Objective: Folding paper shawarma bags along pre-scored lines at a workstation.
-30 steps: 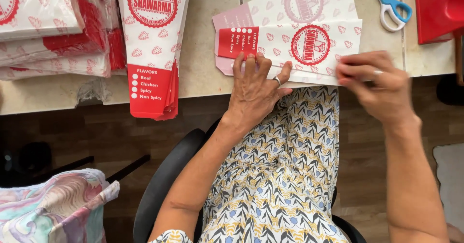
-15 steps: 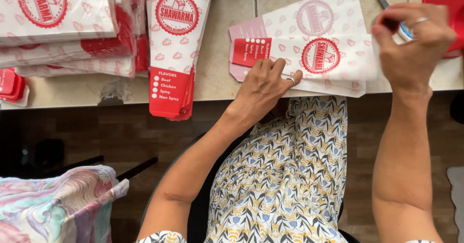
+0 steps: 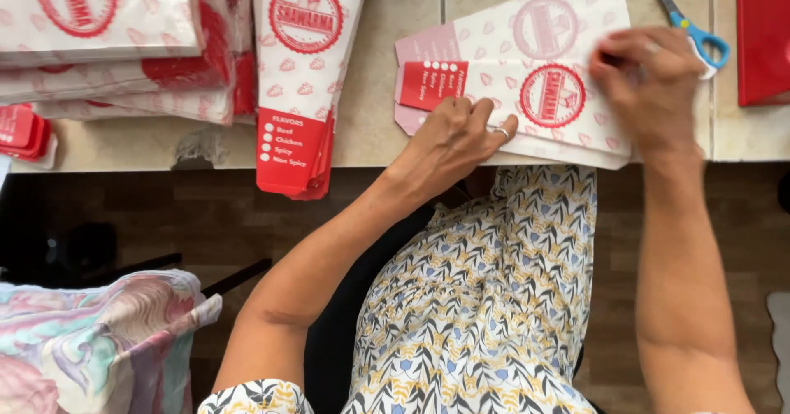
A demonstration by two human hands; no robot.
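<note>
Paper wrap sleeves (image 3: 527, 85), flat and printed red on white, lie stacked at the table edge (image 3: 370, 146).
Left hand (image 3: 448, 142) presses flat and open on the near edge; right hand (image 3: 650, 85) pinches the far corner, fingers closed on it. Light, thin and likely slippery, best lifted by a corner.
</note>
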